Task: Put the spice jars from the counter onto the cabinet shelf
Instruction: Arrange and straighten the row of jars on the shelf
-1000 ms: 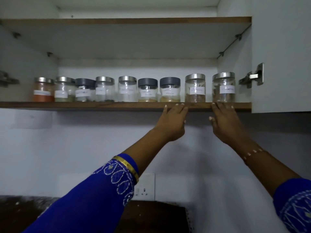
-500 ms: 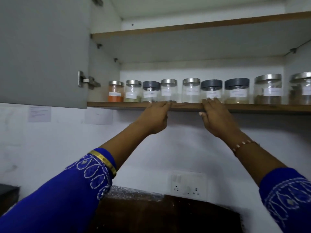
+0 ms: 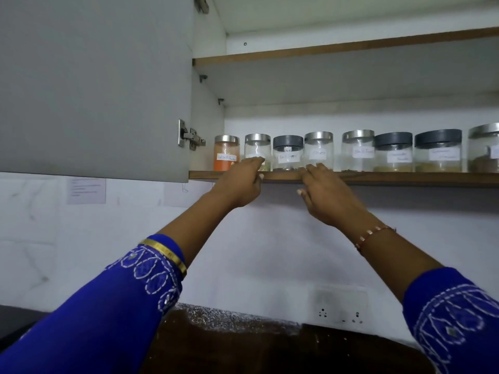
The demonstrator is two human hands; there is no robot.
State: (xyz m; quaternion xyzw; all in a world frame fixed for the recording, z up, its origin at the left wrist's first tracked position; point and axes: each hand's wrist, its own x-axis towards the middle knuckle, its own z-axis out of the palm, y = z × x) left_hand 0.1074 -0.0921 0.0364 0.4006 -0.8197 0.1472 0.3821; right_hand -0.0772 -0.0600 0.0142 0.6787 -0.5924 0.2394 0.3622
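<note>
While your left hand [image 3: 243, 182] and right hand [image 3: 321, 190] rest flat-fingered on the shelf edge [image 3: 391, 178], grip those slick, breakable glass spice jars [image 3: 318, 152] just above them around the body, never the lid.

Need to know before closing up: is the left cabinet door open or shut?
Open. The left cabinet door is swung outward on its hinge, leaving the jars on the shelf exposed.

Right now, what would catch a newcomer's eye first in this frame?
A row of labelled spice jars lines the cabinet shelf, the leftmost, the orange jar, standing out. Both arms in blue embroidered sleeves reach up: the left hand and right hand rest at the shelf's front edge, holding nothing. The open grey cabinet door fills the upper left.
</note>
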